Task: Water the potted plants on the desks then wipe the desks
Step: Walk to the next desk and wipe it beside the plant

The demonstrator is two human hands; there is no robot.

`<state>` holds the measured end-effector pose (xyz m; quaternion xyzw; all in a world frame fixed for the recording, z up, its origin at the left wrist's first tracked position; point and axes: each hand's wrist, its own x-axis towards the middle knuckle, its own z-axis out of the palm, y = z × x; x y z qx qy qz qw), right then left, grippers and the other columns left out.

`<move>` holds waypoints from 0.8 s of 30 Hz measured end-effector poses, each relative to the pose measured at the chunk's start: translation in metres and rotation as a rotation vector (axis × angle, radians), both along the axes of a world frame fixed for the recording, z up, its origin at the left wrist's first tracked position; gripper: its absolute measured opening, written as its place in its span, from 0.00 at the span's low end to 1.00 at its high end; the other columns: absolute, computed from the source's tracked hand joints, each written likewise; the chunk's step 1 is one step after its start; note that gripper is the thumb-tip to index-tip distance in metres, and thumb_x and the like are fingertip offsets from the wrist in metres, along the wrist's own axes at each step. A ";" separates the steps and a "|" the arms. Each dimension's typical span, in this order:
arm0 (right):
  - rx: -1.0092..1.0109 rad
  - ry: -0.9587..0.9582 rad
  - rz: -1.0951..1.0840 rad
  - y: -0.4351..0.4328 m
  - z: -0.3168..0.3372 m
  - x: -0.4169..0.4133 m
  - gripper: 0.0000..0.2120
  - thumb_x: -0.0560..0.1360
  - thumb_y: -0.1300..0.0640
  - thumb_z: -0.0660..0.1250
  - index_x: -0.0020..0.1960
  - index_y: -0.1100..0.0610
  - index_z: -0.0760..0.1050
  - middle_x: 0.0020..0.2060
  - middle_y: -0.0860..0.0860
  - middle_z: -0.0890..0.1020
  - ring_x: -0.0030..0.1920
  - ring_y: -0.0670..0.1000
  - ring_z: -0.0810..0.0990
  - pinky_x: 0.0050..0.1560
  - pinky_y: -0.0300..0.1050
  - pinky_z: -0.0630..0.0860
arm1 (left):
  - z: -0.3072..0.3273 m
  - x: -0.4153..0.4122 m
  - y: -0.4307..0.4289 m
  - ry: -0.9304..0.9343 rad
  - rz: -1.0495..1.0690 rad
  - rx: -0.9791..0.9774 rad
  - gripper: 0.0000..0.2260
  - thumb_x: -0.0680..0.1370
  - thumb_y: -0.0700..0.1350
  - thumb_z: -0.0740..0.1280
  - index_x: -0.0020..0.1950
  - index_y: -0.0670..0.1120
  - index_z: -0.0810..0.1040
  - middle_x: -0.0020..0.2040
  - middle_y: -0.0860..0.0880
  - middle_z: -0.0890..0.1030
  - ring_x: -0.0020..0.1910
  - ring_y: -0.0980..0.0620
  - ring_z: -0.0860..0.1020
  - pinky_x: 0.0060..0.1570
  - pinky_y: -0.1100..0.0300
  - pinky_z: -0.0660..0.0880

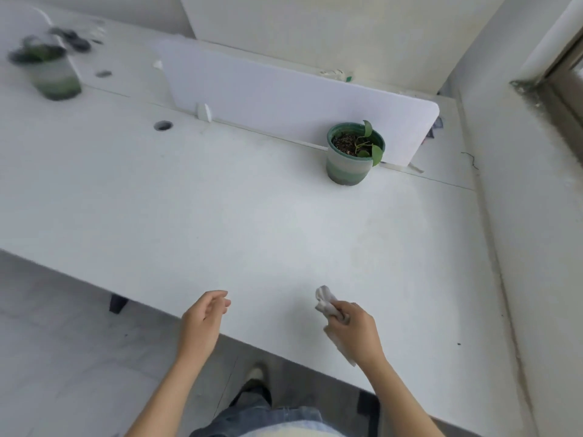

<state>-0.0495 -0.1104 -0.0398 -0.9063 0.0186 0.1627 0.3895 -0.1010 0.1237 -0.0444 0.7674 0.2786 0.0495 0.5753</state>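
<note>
While over desk (220, 200), R hand (356, 332) w/cloth (325, 301)

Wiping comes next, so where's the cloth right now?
In the head view the cloth is bunched in the right hand, low and right of centre over the desk near its front edge, well short of the potted plant by the divider.

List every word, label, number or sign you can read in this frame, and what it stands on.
No text can be read.
On the near plant pot: green and white bands only, no lettering.
On the far plant pot: blurred, cannot tell.
On the cloth in the right hand: nothing.
On the desk divider: nothing.
</note>
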 end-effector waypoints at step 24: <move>-0.069 0.050 0.749 0.110 -0.033 -0.195 0.06 0.74 0.59 0.61 0.44 0.57 0.76 0.36 0.50 0.74 0.38 0.50 0.72 0.30 0.33 0.63 | -0.023 -0.299 -0.008 0.176 0.448 -0.135 0.11 0.79 0.39 0.60 0.40 0.50 0.76 0.40 0.50 0.80 0.41 0.52 0.78 0.44 0.64 0.72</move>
